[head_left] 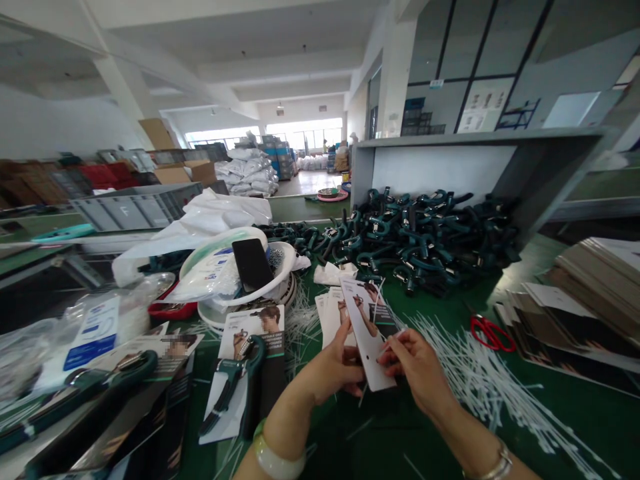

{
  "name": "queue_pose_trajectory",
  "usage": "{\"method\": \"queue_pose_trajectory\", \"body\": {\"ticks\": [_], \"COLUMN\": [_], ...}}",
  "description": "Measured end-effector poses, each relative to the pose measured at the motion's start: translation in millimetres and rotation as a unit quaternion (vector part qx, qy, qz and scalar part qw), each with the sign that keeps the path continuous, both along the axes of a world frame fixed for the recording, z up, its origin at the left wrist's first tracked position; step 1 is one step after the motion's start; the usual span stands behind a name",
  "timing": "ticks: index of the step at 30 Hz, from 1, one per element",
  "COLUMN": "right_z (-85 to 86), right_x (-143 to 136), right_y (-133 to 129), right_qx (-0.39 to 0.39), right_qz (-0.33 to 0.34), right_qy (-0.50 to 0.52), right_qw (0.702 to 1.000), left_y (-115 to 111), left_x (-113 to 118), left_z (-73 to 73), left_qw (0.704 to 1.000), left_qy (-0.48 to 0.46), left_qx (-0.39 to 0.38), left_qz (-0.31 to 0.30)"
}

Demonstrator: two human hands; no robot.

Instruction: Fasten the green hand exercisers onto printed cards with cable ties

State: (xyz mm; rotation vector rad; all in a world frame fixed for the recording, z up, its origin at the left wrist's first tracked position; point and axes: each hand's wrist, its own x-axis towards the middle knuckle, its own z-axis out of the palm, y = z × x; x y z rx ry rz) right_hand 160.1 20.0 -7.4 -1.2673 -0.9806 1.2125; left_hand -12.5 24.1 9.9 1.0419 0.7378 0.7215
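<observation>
Your left hand (pixel 336 371) and right hand (pixel 413 365) meet over the near middle of the green surface (pixel 575 407), both on one printed backing card (pixel 369 333). Your left grip holds the card's lower left edge, thumb on the front and fingers behind. Your right grip pinches the card's lower right edge, and a thin white cable tie (pixel 395 341) sits between those fingertips, touching the card. The card stands tilted, its top leaning away from you.

Just behind the held card, a small stack of cards (pixel 331 313) lies flat on the surface. Loose white ties (pixel 475 373) are scattered to the right of your hands, running toward the near right edge, with red scissors (pixel 493 333) lying among them. A pile of dark green hand tools (pixel 425 233) fills the far middle, against a grey bin wall (pixel 435 170). At the right edge lie stacks of flat cards (pixel 595 287).

To the left of your left hand, a finished card with a green tool fastened to it (pixel 240 373) lies flat. Farther back on the left, a white basin (pixel 280 263) holds plastic bags and a black phone (pixel 253 263).
</observation>
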Motion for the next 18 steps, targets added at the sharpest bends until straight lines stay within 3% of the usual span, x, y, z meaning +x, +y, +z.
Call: {"method": "queue_pose_trajectory", "body": {"ticks": [5, 9, 11, 14, 16, 18], "right_z": [-2.1, 1.3, 6.2, 10.2, 6.9, -0.5], "right_x": [12, 26, 34, 44, 46, 45], "right_y": [-3, -7, -15, -33, -46, -55], "right_qx": [0.016, 0.063, 0.090, 0.188, 0.262, 0.310], "right_qz": [0.038, 0.053, 0.071, 0.074, 0.068, 0.073], "right_qy": [-0.125, -0.254, -0.374, -0.554, -0.615, -0.640], "right_qw": [0.991, 0.964, 0.920, 0.808, 0.741, 0.699], "left_y": [1, -1, -3, -5, -6, -7], "left_x": [9, 15, 17, 17, 16, 15], "left_z": [-5.7, -4.7, -3.9, -3.9, -4.3, -4.7], "left_qw": [0.998, 0.998, 0.996, 0.992, 0.989, 0.986], "left_qy": [0.052, 0.045, 0.029, 0.003, -0.008, -0.021], "left_qx": [-0.002, -0.050, -0.078, -0.118, -0.142, -0.159], "left_qz": [0.024, 0.020, 0.032, 0.044, 0.043, 0.043]}}
